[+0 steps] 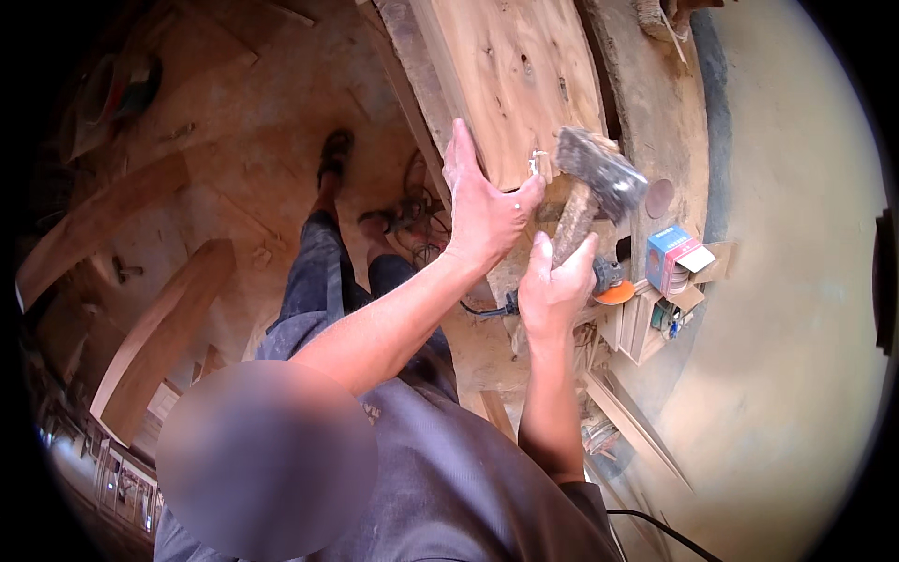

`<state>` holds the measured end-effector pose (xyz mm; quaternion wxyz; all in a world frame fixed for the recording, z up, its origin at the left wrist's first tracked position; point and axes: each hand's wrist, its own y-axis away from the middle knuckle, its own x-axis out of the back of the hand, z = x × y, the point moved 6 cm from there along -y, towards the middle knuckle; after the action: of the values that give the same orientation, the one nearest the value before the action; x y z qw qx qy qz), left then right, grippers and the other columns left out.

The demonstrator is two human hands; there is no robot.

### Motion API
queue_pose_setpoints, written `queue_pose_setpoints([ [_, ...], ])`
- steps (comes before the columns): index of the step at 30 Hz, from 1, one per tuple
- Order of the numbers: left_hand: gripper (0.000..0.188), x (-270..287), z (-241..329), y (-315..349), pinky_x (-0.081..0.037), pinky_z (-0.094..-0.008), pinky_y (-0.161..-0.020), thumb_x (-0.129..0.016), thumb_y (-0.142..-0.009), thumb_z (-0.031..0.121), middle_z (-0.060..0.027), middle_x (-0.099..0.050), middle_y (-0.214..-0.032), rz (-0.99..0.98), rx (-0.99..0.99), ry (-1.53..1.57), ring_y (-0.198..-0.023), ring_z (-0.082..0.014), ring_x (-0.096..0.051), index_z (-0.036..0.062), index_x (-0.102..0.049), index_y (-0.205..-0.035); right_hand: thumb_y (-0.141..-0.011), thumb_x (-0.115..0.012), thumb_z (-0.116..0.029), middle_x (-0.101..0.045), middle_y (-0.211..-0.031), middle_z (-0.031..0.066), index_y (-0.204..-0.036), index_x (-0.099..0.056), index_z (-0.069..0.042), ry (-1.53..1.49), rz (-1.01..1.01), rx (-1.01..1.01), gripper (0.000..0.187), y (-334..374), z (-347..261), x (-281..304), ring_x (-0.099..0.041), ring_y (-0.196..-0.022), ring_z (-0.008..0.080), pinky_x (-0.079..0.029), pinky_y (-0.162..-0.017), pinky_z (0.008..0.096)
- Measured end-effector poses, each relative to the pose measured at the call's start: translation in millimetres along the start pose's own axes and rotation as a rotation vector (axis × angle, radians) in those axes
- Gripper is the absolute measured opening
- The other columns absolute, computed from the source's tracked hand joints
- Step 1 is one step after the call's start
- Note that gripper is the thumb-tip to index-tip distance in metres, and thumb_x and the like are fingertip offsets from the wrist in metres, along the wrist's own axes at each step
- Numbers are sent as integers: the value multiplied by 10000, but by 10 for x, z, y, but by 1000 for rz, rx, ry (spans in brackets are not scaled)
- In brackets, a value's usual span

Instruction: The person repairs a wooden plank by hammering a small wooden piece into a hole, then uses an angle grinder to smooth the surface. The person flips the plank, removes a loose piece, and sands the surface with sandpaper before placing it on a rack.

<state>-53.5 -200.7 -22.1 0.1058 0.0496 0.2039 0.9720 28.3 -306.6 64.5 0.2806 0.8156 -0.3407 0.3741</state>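
My right hand (556, 286) is wrapped round the wooden handle of a hammer (601, 175). Its dark, worn metal head is slightly blurred and hangs beside the near end of a thick light-brown wooden plank (515, 80). My left hand (489, 214) lies against the plank's near left corner, fingers stretched along its side and thumb reaching across the end. Next to the thumb tip, a small whitish patch (537, 161) marks the plank; I cannot make out what it is. Knots and dark holes dot the plank's face.
Right of the plank run a rough bench slab (660, 103) and a pale wall (796, 281). A blue and red box (670, 260), a round brown disc (659, 198) and a grinder with an orange disc (615, 293) lie nearby. Curved timbers (164, 337) rest at left; cables (426, 220) lie near my feet.
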Motion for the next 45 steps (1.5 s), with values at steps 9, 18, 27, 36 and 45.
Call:
queue_pose_setpoints([
  [9,1165,61,-38,-11,-186,-443,-1258,-840,-734,247,-360,-247,-1582,4,7,-18,-1506,-442,-233,-145,-118,-1560,-941,-635,-106,-685,-899,308,-1200,-513,82,55,-81,-42,343,-41,67,-93,-673,-871,505,-511,-754,529],
  [18,1217,37,-71,-60,-250,-437,-1230,-853,-722,263,-351,-304,-1541,-45,15,37,-1444,-424,-330,-134,-76,-1570,-929,-684,-147,-670,-840,276,-1130,-520,81,-190,-21,-65,345,97,181,-64,-674,-783,464,-519,-702,491],
  [27,1189,-53,246,-271,-453,-344,-1090,-824,-824,74,-267,-437,-1444,-179,28,89,-1265,-280,-539,-105,91,-1562,-960,-661,-21,-573,-734,42,-1054,-501,-25,-1009,166,-329,186,684,537,-669,-507,-486,106,-420,-452,259],
  [36,698,-172,288,-238,-555,-388,-886,-700,-884,-85,-160,-571,-1266,-153,57,153,-1100,-255,-614,40,-308,-1448,-940,-706,-83,-610,-849,67,-1150,-522,-1,-1072,180,-390,291,785,481,-1311,-573,-634,137,-472,-570,285],
  [45,602,-197,269,-194,-503,-409,-1001,-694,-918,-48,-151,-579,-1308,-125,55,139,-1142,-253,-606,26,-381,-1428,-956,-690,-84,-628,-842,41,-1235,-512,29,-919,225,-225,349,746,404,-1318,-587,-710,113,-495,-631,279],
])
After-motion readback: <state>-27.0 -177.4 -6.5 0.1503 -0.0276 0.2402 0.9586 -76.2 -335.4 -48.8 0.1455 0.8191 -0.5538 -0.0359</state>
